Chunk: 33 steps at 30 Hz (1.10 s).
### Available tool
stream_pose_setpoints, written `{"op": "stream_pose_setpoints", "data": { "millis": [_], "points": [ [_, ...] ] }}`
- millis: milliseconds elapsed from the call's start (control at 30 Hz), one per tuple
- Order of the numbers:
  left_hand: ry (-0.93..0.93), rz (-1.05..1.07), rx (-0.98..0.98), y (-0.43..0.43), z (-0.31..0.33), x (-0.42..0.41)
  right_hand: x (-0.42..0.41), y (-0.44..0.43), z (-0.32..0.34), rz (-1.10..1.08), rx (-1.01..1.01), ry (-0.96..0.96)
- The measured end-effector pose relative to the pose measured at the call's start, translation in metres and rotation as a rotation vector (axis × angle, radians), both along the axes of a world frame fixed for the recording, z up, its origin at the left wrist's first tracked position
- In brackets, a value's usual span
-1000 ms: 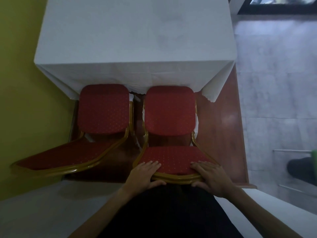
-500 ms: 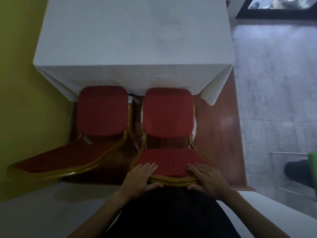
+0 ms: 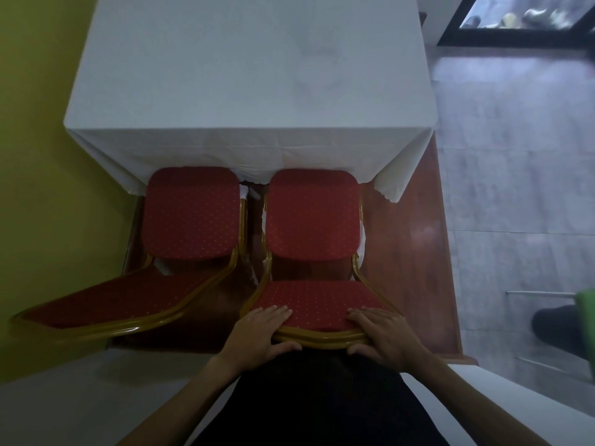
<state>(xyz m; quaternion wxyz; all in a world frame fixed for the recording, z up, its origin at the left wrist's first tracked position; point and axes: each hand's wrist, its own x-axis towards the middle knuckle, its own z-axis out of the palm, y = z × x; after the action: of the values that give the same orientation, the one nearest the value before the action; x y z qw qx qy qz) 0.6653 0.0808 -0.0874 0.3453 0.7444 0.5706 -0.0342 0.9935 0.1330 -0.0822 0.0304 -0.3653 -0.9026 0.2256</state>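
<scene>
Two red dotted chairs with gold frames stand side by side against a table under a white cloth (image 3: 244,78). I stand behind the right chair (image 3: 312,217). My left hand (image 3: 259,333) grips the left end of its backrest top, fingers over the red padding and thumb behind the gold rail. My right hand (image 3: 383,336) grips the right end the same way. The left chair (image 3: 191,214) stands beside it, its backrest angled toward the yellow wall; no hand touches it.
A yellow wall (image 3: 35,156) runs along the left. Reddish wooden flooring (image 3: 415,252) lies under the chairs, grey tiles (image 3: 515,156) to the right. A dark shoe (image 3: 560,329) and metal chair legs show at the right edge. White ledges flank my body below.
The right chair and my hands have shifted slightly forward toward the table, its seat now close under the cloth's edge. My grip is unchanged.
</scene>
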Motion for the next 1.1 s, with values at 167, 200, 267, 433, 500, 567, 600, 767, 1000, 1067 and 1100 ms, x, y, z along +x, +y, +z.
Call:
{"op": "stream_pose_setpoints", "data": {
  "millis": [167,200,267,433,500,567,600,767,1000,1067,1100],
  "points": [
    [-0.036,0.038,0.072,-0.005,-0.001,0.006,0.004,0.006,-0.005,0.052,0.000,-0.008],
    [-0.042,0.039,0.092,-0.006,-0.002,0.007,0.004,0.008,-0.007,0.069,0.014,-0.005],
    [-0.041,0.034,0.132,-0.005,-0.003,0.009,0.005,0.011,-0.009,0.093,0.039,0.012],
    [-0.039,0.032,0.147,-0.004,-0.001,0.009,0.006,0.014,-0.010,0.103,0.056,0.011],
    [-0.039,0.036,0.138,-0.003,0.000,0.009,0.005,0.015,-0.010,0.099,0.054,0.004],
    [-0.039,0.040,0.127,-0.001,0.002,0.008,0.005,0.017,-0.011,0.099,0.060,0.009],
    [-0.040,0.046,0.124,0.000,0.002,0.008,0.004,0.018,-0.011,0.096,0.057,0.016],
    [-0.037,0.063,0.109,0.003,0.001,0.007,0.004,0.023,-0.013,0.087,0.062,0.035],
    [-0.041,0.068,0.089,0.005,0.004,0.007,0.002,0.021,-0.012,0.077,0.084,0.045],
    [-0.044,0.078,0.076,0.004,0.005,0.008,0.002,0.021,-0.011,0.085,0.069,0.027],
    [-0.045,0.084,0.074,0.004,0.005,0.009,0.003,0.022,-0.011,0.092,0.062,0.018]
  ]
}}
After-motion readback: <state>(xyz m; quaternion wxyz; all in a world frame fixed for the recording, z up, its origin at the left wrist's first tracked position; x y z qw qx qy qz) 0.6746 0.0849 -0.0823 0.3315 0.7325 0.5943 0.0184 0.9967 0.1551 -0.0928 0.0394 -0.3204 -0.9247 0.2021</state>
